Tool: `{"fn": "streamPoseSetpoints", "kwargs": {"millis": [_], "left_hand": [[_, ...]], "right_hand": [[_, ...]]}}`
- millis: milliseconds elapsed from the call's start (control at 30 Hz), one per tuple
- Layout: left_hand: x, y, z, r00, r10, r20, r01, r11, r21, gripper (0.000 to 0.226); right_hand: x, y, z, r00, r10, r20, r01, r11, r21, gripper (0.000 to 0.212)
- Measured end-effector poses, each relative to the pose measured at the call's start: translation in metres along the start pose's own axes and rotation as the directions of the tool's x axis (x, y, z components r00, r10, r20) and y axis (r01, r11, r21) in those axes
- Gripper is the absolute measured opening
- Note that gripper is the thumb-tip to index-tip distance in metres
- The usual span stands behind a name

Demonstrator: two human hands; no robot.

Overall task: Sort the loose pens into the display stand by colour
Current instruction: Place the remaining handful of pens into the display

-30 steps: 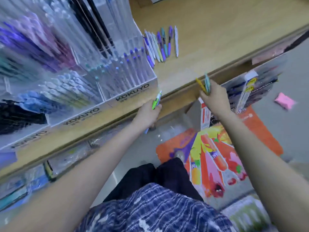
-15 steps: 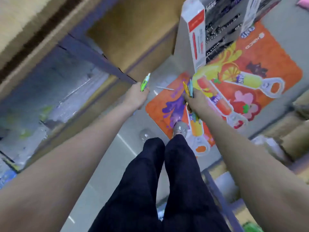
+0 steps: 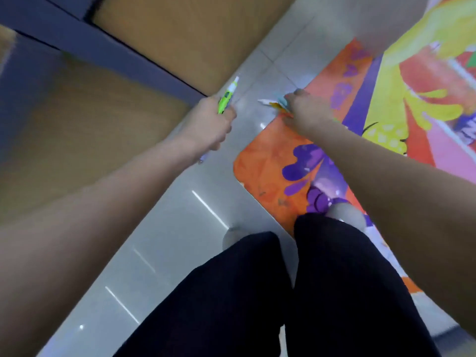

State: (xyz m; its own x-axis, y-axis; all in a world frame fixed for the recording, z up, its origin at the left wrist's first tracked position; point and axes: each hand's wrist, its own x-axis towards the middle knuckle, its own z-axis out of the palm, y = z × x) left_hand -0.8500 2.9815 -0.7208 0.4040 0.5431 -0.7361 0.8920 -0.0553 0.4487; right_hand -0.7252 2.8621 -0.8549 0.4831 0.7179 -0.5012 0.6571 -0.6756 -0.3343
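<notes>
green pen (image 3: 226, 100) in left hand (image 3: 210, 124) | blurred pens (image 3: 274, 105) at right hand (image 3: 305, 114)

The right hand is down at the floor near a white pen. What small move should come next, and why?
Probably pinch the white pen and lift it. It lies on the floor tiles at the edge of the orange mat, right at the fingertips of the right hand, which already holds yellow and blue pens. The left hand is busy gripping a green pen.
</notes>
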Motion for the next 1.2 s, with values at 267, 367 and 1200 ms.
{"fn": "streamPoseSetpoints", "kwargs": {"millis": [267,367,1200], "left_hand": [[-0.037,0.008,-0.011,0.998,-0.037,0.046,0.044,0.989,-0.143,0.008],[-0.110,0.050,-0.036,0.996,0.006,0.088,0.011,0.981,-0.191,0.013],[-0.646,0.138,-0.480,0.781,0.383,-0.493,-0.566,0.768,-0.300,0.013]], "right_hand": [[-0.047,0.002,0.000,0.967,0.189,0.169,-0.232,0.929,0.290,0.012],[-0.118,-0.028,-0.100,0.920,0.174,0.351,-0.384,0.214,0.898,0.022],[-0.463,-0.495,-0.663,0.834,-0.411,-0.368,0.533,0.428,0.730,0.015]]}}
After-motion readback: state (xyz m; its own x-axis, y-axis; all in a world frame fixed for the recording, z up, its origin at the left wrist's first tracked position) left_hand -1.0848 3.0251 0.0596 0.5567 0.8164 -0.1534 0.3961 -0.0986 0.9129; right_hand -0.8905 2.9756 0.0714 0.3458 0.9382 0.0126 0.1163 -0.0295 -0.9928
